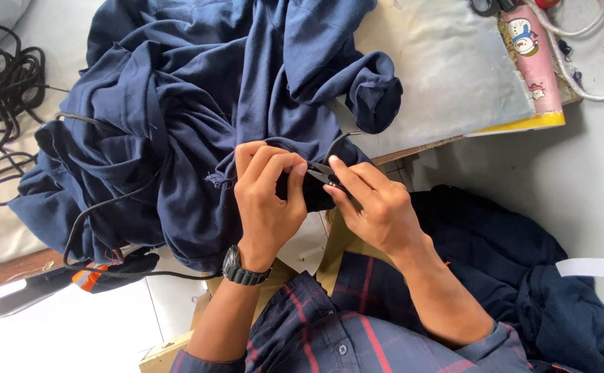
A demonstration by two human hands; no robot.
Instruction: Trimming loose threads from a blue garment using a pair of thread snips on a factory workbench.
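A large heap of navy blue garments lies over a table edge. My left hand, with a black watch on its wrist, pinches a fold of the navy fabric at the heap's lower right. My right hand holds small thread snips, whose metal tips point at the pinched fabric right by my left fingers. Both hands are close together, nearly touching.
A white cloth-covered table lies behind the heap, with a pink printed strip and white cord at its right end. Black cable is coiled at left. More navy garments are piled on the floor at right.
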